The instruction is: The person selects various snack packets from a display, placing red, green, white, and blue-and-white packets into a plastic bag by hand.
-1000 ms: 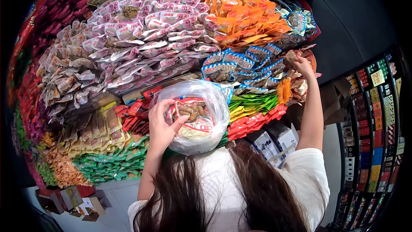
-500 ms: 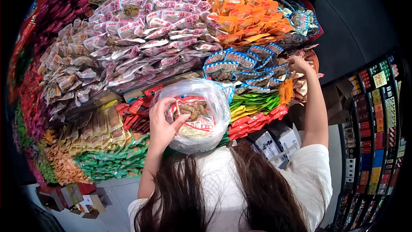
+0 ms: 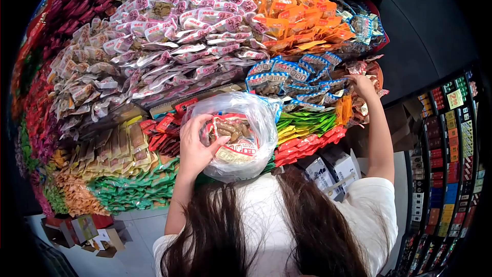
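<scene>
A clear plastic bag [image 3: 261, 123] stands open in front of my chest, with a red-and-white snack packet [image 3: 237, 133] inside. My left hand [image 3: 197, 146] grips the bag's left side, thumb over the packet and fingers on the rim. To the right, my right hand [image 3: 361, 86] reaches to the edge of the blue-and-white packets [image 3: 312, 84], beside red-and-white packets [image 3: 359, 110]. Its fingertips are bent against a packet there, and whether they grip it is unclear. Green packets [image 3: 307, 123] and red packets [image 3: 312, 146] lie between the bag and my right arm.
Pink-and-white packets [image 3: 189, 25] and orange packets [image 3: 292, 15] are heaped farther back. Yellowish packets [image 3: 115, 149] and green packets [image 3: 136, 187] lie at left. Cartons [image 3: 333, 172] stand by my right side, shelves [image 3: 446, 159] at far right, and open boxes [image 3: 97, 236] on the floor at lower left.
My right hand has shifted slightly down and right at the packets' edge. The display sits slightly farther right in view. My left hand keeps its place on the bag.
</scene>
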A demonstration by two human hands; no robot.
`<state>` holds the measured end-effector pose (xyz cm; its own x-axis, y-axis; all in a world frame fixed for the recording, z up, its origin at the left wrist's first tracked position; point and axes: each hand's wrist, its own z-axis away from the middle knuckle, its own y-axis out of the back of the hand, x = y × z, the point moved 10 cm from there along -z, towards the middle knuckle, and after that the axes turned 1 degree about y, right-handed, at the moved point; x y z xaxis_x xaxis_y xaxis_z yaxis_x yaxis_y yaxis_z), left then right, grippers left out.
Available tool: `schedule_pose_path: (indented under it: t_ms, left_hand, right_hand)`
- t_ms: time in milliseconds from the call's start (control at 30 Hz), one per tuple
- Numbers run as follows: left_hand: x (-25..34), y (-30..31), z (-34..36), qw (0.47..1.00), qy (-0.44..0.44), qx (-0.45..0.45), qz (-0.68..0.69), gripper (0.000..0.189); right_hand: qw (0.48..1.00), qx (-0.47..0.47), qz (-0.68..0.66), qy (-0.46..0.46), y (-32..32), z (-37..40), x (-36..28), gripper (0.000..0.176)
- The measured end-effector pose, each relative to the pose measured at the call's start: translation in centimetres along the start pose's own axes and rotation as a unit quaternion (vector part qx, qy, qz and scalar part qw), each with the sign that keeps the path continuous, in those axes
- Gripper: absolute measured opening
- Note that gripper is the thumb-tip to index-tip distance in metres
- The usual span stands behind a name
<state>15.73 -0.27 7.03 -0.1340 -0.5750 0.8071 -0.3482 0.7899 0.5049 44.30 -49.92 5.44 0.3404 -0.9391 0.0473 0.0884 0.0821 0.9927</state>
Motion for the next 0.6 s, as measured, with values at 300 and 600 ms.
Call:
schedule_pose_path:
  t_ms: [300,600]
  left_hand:
    - [0.4,-0.4,-0.3,0.998,-0.044,-0.036,-0.037,0.047]
    - [-0.1,-0.4,-0.3,0.998,-0.044,-0.050,-0.015,0.033]
  right_hand:
    - [0.999,-0.039,0.022,-0.008,0.9,1.8,-2.8,0.056]
    - [0.940,0.310,-0.077,0.115,14.2,6.5,-17.0,0.031]
